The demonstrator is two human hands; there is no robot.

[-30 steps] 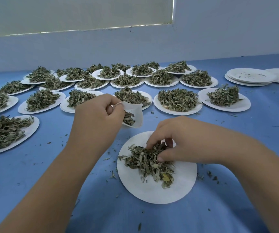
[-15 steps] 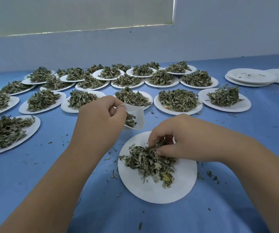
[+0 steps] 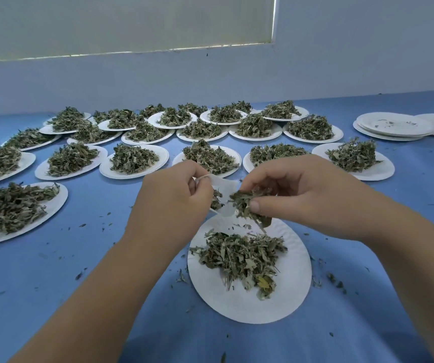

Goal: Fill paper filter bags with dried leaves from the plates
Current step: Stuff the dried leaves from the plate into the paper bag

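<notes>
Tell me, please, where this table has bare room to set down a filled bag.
Bare cloth lies front left, between the near plate, the left forearm and the left plate, and at right, between the empty stack, the rightmost leaf plate and the right forearm; only crumbs there. The back rows sit nearly rim to rim: crowded.

Tallied: one left hand (image 3: 174, 203), one right hand (image 3: 302, 195), one filter bag (image 3: 226, 189), one held leaf clump (image 3: 242, 203), one empty-plate stack (image 3: 394, 127), roughly twenty leaf plates (image 3: 263, 305).
</notes>
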